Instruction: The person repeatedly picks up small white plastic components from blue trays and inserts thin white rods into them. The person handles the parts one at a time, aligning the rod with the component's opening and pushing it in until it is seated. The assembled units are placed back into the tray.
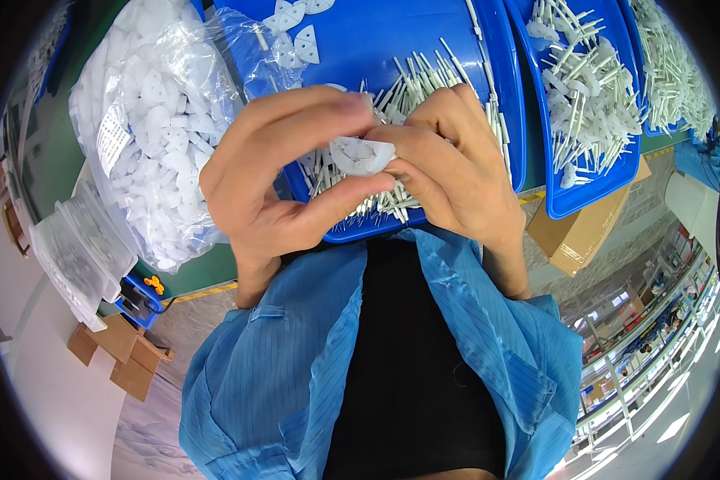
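Both hands meet over the near end of a large blue tray. Between them is a small white curved plastic piece, tilted, with a hollow side showing. My right hand pinches its right end between thumb and bent forefinger. My left hand curls round it from the left, thumb along its lower edge and fingers above; their exact contact is partly hidden. Below and behind the hands, many thin white rods lie in the tray. Several flat white fan-shaped pieces with holes lie at its far left.
A clear plastic bag full of white pieces stands at left, beside clear plastic containers. At right, a narrower blue tray holds rods with white pieces, above a cardboard box. Another heap of rods lies farther right.
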{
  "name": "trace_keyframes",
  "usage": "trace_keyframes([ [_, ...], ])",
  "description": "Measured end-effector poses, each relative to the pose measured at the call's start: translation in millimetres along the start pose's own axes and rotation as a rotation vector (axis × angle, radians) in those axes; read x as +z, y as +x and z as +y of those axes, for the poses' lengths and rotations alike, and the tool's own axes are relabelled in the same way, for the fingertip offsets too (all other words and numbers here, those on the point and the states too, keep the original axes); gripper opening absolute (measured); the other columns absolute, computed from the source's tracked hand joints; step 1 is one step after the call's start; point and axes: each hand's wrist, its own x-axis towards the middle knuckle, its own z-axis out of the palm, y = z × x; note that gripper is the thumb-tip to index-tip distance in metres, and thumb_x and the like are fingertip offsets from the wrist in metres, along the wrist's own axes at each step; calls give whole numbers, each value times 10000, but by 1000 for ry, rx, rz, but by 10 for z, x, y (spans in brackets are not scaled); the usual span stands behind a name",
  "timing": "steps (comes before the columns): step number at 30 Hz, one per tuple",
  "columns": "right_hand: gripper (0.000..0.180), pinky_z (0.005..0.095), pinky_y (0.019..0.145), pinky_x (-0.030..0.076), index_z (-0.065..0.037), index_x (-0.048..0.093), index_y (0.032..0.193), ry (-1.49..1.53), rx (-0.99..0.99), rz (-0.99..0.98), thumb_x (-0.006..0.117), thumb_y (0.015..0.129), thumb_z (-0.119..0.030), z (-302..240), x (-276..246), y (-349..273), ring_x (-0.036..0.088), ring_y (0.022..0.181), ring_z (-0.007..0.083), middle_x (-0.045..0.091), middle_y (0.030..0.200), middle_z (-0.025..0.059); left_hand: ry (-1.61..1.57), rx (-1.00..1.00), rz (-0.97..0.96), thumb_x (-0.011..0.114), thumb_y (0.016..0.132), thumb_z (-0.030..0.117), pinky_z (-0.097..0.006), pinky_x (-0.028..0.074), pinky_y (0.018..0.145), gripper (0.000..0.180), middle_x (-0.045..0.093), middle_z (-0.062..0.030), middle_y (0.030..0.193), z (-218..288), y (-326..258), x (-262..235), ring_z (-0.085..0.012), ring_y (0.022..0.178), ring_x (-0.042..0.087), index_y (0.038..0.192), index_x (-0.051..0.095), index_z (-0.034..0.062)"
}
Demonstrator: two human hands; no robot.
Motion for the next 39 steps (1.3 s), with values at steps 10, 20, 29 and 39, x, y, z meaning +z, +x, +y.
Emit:
trace_keyframes([
  [10, 294, 319, 636, 374, -42, 737, 1019, 65, 23, -18, 720, 813, -252, -68, -62, 16, 465, 750, 217, 488, 807, 53, -39, 166, -83, 911, 627, 181, -381, 643, 722, 526, 588, -259, 1203, -104, -18, -33, -393, 914, 714, 1041, 662, -26],
  [20, 266, 285, 559, 367, -34, 742, 1045, 224, 120, -37, 695, 837, -193, -141, -225, 141, 474, 627, 157, 485, 675, 36, 152, 398, -38, 867, 680, 8, -355, 655, 739, 277, 541, -157, 1076, -57, -114, -31, -363, 905, 713, 861, 662, -32],
  [29, 115, 298, 541, 472, 25, 682, 945, 253, 278, 178, 675, 872, -64, -308, 112, 167, 605, 620, 215, 658, 777, 111, 231, 264, 44, 847, 683, -58, -378, 642, 794, 226, 562, -156, 1025, -18, -192, 102, -341, 906, 713, 790, 652, -16],
  [39, 356, 343, 702, 542, 119, 605, 1113, 97, 252, 420, 425, 1033, -178, -136, -387, -129, 659, 787, 248, 684, 1004, 216, 184, 503, 107, 842, 774, 305, -436, 632, 812, 561, 485, -129, 1181, -235, -120, 65, -388, 1002, 666, 1148, 519, 41],
])
